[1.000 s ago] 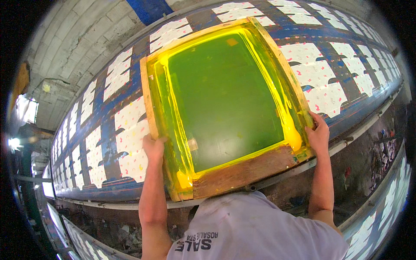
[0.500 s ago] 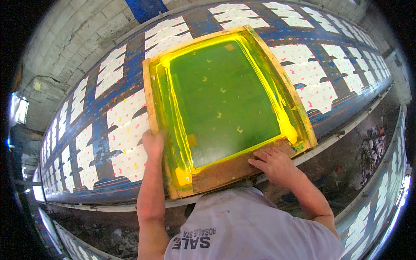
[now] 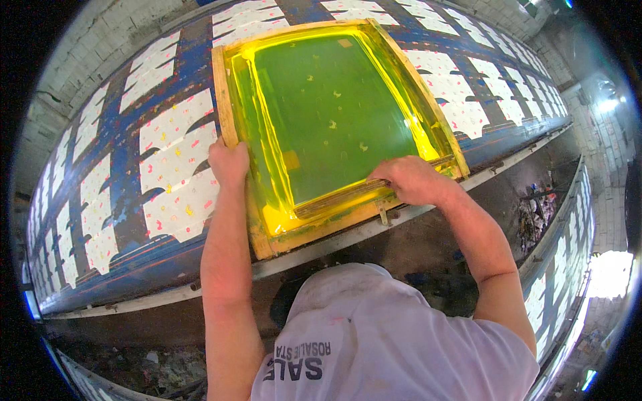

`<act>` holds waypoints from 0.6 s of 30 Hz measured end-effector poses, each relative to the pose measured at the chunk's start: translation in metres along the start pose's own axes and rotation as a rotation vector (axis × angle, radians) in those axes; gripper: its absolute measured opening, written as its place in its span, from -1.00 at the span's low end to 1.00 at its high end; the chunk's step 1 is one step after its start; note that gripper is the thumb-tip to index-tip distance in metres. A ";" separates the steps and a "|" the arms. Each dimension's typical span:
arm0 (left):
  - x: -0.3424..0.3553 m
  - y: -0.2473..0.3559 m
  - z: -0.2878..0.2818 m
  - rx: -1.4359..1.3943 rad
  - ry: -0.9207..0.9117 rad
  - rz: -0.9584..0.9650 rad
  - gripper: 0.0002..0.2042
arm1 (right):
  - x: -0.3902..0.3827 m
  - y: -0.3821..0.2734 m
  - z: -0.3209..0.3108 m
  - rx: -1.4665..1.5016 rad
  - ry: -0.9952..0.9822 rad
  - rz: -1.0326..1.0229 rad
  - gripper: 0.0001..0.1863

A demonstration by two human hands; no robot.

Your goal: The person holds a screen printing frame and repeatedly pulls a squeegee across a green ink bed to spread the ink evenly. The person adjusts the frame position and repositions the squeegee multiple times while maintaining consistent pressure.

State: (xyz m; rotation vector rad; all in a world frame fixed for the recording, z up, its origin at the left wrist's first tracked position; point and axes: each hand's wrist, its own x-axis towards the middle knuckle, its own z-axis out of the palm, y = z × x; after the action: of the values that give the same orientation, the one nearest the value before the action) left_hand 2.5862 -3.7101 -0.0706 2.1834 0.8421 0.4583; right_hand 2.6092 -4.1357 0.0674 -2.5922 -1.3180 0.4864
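Observation:
A screen-printing frame [image 3: 223, 100] with wooden sides and green mesh [image 3: 321, 113] lies on the long table. Bright yellow ink [image 3: 275, 218] runs in thick streaks down both sides of the mesh and pools in the near corners. My left hand [image 3: 229, 162] is closed around the frame's left side, close to its near end. Across the near end of the mesh stands a wooden squeegee [image 3: 334, 198], seen along its narrow top edge. My right hand [image 3: 411, 180] grips it right of its middle, fingers curled over the top. Its lower edge is hidden.
White cut fabric pieces [image 3: 177, 160] with small pink and yellow prints lie in rows along the blue-stained table [image 3: 127, 220]. A rail [image 3: 301, 257] edges its near side. A second table with white pieces [image 3: 558, 267] stands at the right, past a dark gap with scraps [image 3: 537, 214].
My right hand has gone from resting on the squeegee's broad face to gripping its top edge. The squeegee has tipped more upright. My left hand keeps hold of the frame; the view has shifted.

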 end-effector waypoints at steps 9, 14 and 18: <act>-0.004 0.005 -0.001 0.021 0.016 -0.006 -0.51 | -0.034 -0.017 0.054 -0.102 0.278 -0.008 -0.40; -0.003 0.005 -0.001 0.029 0.033 0.012 -0.53 | -0.003 0.002 0.056 -0.116 0.372 -0.062 -0.35; -0.002 0.001 -0.001 -0.005 0.053 0.061 -0.55 | 0.062 0.041 0.045 -0.161 0.421 -0.121 -0.33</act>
State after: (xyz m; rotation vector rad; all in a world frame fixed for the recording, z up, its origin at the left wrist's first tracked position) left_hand 2.5847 -3.7121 -0.0692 2.2060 0.8041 0.5499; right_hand 2.6570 -4.1079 0.0002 -2.5227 -1.3922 -0.1856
